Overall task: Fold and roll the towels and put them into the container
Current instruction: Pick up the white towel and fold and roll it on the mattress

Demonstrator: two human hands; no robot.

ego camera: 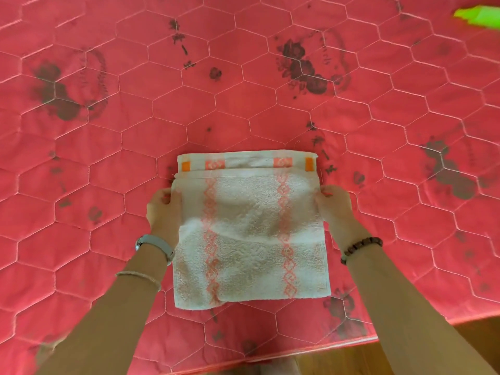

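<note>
Two grips closed on one towel [251, 228]: your left hand [162, 209] and right hand [335, 204] pinch its side edges | towel lies folded on the bed [270, 98], near you | soft, light, limp terry; hold corners, keep layers aligned.

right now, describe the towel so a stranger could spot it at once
On the pink quilted mattress, look near its front edge, between the left hand and right hand. The towel is a folded white square with two orange diamond stripes, the only cloth lying there.
</note>
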